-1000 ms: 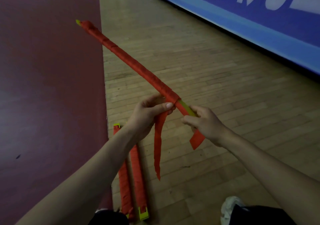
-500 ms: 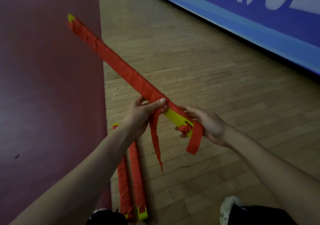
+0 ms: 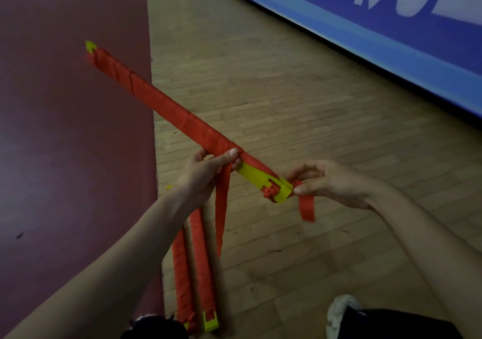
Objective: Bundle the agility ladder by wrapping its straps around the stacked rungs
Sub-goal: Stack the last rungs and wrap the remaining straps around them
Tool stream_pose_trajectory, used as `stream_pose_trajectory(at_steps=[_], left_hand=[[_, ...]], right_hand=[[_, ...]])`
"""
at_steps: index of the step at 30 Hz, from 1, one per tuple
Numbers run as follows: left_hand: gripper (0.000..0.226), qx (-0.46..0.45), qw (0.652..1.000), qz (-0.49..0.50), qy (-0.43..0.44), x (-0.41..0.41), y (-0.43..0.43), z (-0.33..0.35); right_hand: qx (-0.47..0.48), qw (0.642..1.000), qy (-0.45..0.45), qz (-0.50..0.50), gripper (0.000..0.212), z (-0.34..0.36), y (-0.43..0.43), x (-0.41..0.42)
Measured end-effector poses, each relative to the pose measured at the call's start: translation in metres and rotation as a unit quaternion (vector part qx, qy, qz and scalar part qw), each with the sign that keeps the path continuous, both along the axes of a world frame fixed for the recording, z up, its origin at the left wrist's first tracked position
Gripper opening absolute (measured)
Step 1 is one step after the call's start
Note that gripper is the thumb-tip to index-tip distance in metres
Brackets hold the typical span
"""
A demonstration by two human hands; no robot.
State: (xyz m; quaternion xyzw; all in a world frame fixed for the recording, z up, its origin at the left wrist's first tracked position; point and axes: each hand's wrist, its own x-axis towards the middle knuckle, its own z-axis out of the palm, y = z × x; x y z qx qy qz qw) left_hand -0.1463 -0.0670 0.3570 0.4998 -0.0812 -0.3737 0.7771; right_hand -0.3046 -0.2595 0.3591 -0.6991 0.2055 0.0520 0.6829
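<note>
agility ladder bundle (image 3: 177, 114) is held up in the air w/ both hands, slanting from far left down to centre, over the biggest thing in view, the wood floor (image 3: 287, 103). a maroon floor section (image 3: 65, 142) fills the left side & the bundle's far half hangs over it. a blue banner (image 3: 365, 30) w/ white lettering runs along the top right edge of the wood.

bundle itself: stacked rungs wrapped nearly end to end in red strap, w/ only the near yellow rung end (image 3: 257, 176) & a small yellow tip (image 3: 90, 46) at the far end bare. two more wrapped bundles (image 3: 200, 260) lie side by side on the floor below the left forearm, approx parallel, yellow ends toward the person.

left hand (image 3: 206, 174) grips the bundle from below where the wrapping stops, thumb laid across the top. right hand (image 3: 331, 182) is at the near end, thumb & forefinger pinching the short strap end (image 3: 306, 208), which droops from the fingers. a longer loose strap (image 3: 221, 208) hangs straight down from under the left thumb, not reaching the floor as far as i can tell. a white shoe (image 3: 341, 310) shows at bottom right. smallest bit: a red knot (image 3: 270, 191) sits in the slot of the yellow rung end, just beside the right thumb.
</note>
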Motion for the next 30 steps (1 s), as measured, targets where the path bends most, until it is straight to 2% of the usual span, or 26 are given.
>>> stream_pose_trajectory(at_steps=[3, 6, 8, 14, 18, 20, 22, 24, 27, 30], left_hand=[[0.026, 0.018, 0.999, -0.033, -0.007, -0.003, 0.001, 0.002], [0.031, 0.023, 0.997, -0.072, -0.025, -0.01, -0.003, 0.002], [0.026, 0.027, 0.993, -0.103, -0.041, -0.016, -0.006, 0.002], [0.041, 0.034, 0.988, -0.129, -0.073, -0.024, -0.011, -0.003], [0.047, 0.037, 0.989, -0.108, -0.088, -0.019, -0.008, -0.005], [0.047, 0.022, 0.993, -0.089, -0.078, -0.017, -0.007, -0.006], [0.04, 0.01, 0.995, -0.077, -0.068, -0.016, -0.008, -0.007], [0.036, 0.007, 0.996, -0.058, -0.071, -0.015, -0.008, -0.008], [0.036, 0.006, 0.997, -0.038, -0.071, -0.013, -0.008, -0.008], [0.037, -0.004, 0.997, -0.035, -0.065, -0.012, -0.009, -0.009]], right_hand=[[0.033, 0.994, -0.024, -0.106, 0.019, 0.0, -0.001, 0.001], [0.022, 0.981, -0.038, -0.191, 0.02, -0.005, 0.016, 0.012], [0.031, 0.974, -0.035, -0.222, 0.022, -0.007, 0.03, 0.02], [0.011, 0.967, 0.02, -0.253, 0.027, -0.014, 0.051, 0.031], [0.192, 0.955, 0.013, -0.226, 0.041, -0.006, 0.053, 0.027], [0.207, 0.963, -0.023, -0.171, 0.036, 0.001, 0.055, 0.022], [0.159, 0.979, -0.053, -0.116, 0.023, 0.003, 0.056, 0.017], [0.082, 0.992, -0.055, -0.075, 0.02, 0.001, 0.055, 0.013], [-0.064, 0.994, -0.068, -0.057, 0.032, -0.006, 0.058, 0.011], [-0.174, 0.975, -0.114, -0.082, 0.042, -0.014, 0.063, 0.014]])
